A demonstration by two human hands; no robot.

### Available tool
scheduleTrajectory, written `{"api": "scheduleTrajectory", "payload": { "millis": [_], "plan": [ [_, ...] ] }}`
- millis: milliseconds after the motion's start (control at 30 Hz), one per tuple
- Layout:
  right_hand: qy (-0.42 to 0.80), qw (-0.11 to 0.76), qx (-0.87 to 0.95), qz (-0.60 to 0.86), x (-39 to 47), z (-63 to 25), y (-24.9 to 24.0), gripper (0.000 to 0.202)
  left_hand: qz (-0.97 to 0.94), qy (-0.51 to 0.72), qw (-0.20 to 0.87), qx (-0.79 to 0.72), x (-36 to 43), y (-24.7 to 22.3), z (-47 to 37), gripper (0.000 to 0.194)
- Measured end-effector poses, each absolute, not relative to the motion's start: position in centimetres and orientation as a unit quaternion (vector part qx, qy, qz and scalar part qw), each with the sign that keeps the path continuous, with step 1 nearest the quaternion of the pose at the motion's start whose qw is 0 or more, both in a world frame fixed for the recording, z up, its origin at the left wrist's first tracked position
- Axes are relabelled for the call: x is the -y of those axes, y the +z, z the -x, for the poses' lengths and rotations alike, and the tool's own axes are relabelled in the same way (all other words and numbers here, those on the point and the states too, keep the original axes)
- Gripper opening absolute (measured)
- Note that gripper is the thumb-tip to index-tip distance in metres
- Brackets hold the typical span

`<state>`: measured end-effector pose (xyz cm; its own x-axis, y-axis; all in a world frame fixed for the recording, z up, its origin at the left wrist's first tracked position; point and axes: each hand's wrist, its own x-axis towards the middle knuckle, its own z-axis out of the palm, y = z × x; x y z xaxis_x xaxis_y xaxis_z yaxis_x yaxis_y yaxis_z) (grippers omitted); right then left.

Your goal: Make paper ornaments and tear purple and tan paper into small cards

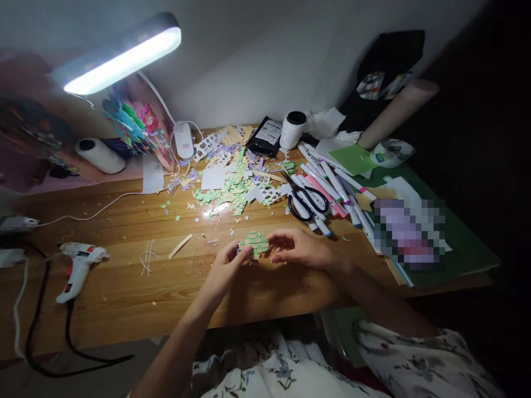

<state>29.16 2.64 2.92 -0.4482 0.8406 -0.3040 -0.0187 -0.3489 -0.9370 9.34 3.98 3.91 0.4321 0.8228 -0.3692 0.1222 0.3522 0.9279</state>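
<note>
My left hand (228,265) pinches a small woven paper piece (254,243), checkered in green and cream, above the wooden desk. The thumb lies over its left part. Close to the piece's right edge is my right hand (298,247), its fingers curved and the thumb apart from them. Whether its fingertips touch the edge I cannot tell. Behind the hands lies a heap of green, cream, purple and white paper scraps (238,185). Black-handled scissors (305,199) rest beyond my right hand, beside the heap.
A white hot glue gun (81,268) with a black cord lies at the left. Several markers (332,179) spread across the right, near a green mat (464,254). A lit lamp (128,58) hangs over the left. Thread cones (292,132) and a black packet (264,137) stand along the wall.
</note>
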Motion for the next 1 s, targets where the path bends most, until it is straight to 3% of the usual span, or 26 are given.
{"api": "scheduleTrajectory", "payload": {
  "millis": [133,367,533,700,833,1000],
  "plan": [
    [0.669,0.329,0.474,0.468,-2.4,-28.6,2.6,0.021,-0.514,0.265,0.663,-0.475,-3.9,3.6,-9.3,0.024],
    [0.633,0.353,0.483,0.492,-2.7,-29.0,2.9,0.02,-0.498,0.278,0.653,-0.498,-4.0,3.3,-9.2,0.023],
    [0.567,0.494,0.424,0.504,-3.4,-30.2,2.6,0.02,-0.475,0.3,0.65,-0.512,-4.0,3.7,-8.9,0.025],
    [0.399,0.604,0.372,0.581,-4.3,-32.5,1.4,0.016,-0.427,0.336,0.655,-0.525,-3.8,3.9,-8.0,0.022],
    [0.278,0.51,0.518,0.628,-4.1,-32.8,1.1,0.009,-0.349,0.357,0.701,-0.509,-3.4,4.9,-6.7,0.023],
    [0.339,0.317,0.68,0.568,-3.2,-31.3,0.9,0.012,-0.271,0.391,0.698,-0.535,-2.9,6.4,-4.7,0.023]
  ]
}}
